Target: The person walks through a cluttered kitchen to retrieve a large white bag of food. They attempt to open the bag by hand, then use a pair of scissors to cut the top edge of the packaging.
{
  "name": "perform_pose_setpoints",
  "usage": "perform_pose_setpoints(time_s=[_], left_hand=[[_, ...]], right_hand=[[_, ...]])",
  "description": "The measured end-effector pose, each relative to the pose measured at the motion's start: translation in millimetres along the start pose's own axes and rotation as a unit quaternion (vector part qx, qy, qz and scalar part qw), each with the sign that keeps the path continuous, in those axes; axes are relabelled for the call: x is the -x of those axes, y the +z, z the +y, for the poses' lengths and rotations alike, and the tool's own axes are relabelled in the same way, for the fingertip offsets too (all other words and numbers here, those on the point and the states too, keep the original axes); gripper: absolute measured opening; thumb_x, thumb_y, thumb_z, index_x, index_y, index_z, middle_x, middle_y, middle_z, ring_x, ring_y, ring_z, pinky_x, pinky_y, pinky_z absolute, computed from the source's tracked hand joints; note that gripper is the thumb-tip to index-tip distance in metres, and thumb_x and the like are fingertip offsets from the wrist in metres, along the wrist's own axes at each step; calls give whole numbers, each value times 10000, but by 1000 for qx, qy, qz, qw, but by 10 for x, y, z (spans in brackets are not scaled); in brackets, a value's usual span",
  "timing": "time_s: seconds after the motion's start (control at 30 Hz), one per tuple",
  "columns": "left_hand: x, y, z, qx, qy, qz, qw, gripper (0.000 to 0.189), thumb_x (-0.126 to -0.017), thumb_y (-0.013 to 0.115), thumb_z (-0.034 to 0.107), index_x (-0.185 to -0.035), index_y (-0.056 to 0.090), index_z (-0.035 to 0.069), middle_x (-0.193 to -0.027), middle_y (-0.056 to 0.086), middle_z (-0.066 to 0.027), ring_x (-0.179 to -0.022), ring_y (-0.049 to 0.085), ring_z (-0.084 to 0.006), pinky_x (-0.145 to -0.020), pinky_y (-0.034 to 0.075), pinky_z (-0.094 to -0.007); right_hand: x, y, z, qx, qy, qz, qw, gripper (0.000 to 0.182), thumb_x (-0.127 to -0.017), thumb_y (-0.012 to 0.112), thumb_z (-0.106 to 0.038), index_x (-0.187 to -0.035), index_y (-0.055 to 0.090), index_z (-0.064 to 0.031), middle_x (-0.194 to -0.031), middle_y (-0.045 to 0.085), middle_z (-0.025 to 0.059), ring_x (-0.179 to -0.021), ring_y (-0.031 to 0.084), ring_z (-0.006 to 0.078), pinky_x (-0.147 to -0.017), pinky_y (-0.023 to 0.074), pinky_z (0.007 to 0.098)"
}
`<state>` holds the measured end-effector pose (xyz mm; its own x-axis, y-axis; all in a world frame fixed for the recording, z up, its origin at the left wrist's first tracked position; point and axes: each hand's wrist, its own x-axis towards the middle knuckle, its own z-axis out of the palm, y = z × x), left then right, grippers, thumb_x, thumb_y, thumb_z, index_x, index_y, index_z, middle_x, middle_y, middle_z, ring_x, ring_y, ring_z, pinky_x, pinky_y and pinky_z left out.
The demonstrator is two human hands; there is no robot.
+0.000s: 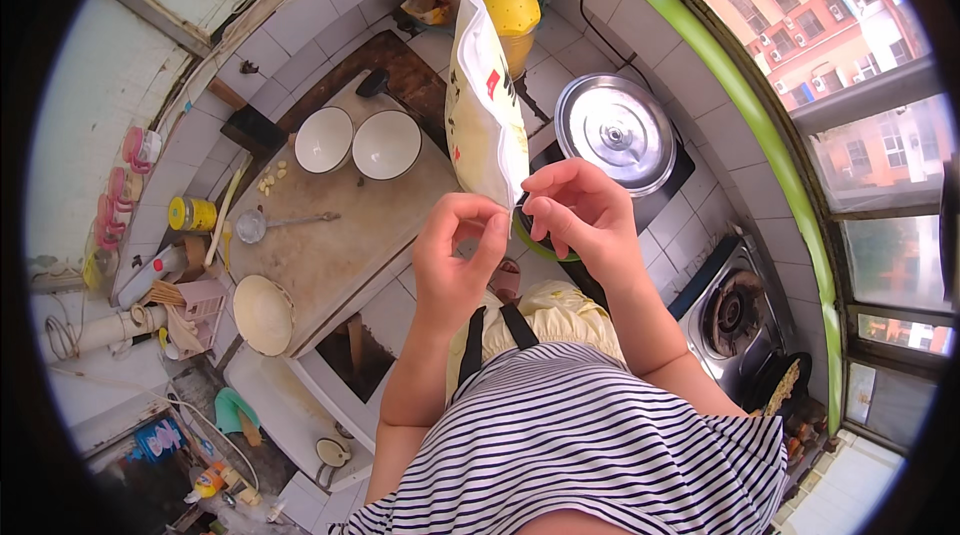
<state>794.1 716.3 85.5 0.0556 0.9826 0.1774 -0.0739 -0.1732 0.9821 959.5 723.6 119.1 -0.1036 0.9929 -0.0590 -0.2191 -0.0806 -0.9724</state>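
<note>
A plump pale-yellow bag (480, 111) with a white seam and printed marks stands on edge in front of me. My left hand (465, 250) pinches the near corner of its seam between thumb and forefinger. Right beside that corner is my right hand (577, 216), its fingers curled and its fingertips at the seam. A thin pale strand shows between the two hands. Whether the right fingertips grip the strand or the bag's edge is too small to tell.
To the left, a worktop (337, 250) bears two white bowls (386, 145), a ladle (255, 225) and peeled garlic cloves (274, 175). A cleaver (255, 128) hangs behind. At right are a lidded steel pot (615, 134) and a gas stove (731, 317). A sink (277, 392) lies lower left.
</note>
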Motion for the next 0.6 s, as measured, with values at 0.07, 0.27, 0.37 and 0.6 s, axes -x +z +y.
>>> perform_pose_setpoints(time_s=[0.07,0.27,0.37,0.6], left_hand=[[-6,11,-3,5,3,7,1000,75,-872,634,66,-902,589,13,-889,609,-35,-739,587,-104,-673,483,-233],[-12,16,-2,-10,17,5,1000,77,-856,644,53,-896,588,18,-883,609,-33,-738,594,-106,-678,489,-234],[-14,16,2,-15,21,7,1000,82,-850,648,48,-899,588,19,-885,610,-35,-737,599,-109,-680,490,-235],[-18,16,31,-9,25,10,1000,111,-844,644,30,-941,592,15,-919,612,-46,-726,609,-115,-673,488,-234]], right_hand=[[19,17,-22,55,-5,-5,998,152,-854,669,-113,-966,620,-23,-854,634,4,-741,588,43,-542,429,170],[-2,8,-14,64,-4,-8,998,131,-842,684,-111,-924,630,-24,-854,637,-5,-750,579,35,-564,432,170],[-19,-13,50,70,-11,-16,997,115,-843,675,-101,-911,625,-23,-842,632,-9,-741,573,32,-566,437,175],[-30,21,91,42,1,-25,999,116,-857,656,-109,-912,608,-18,-832,611,-13,-744,559,30,-568,437,177]])
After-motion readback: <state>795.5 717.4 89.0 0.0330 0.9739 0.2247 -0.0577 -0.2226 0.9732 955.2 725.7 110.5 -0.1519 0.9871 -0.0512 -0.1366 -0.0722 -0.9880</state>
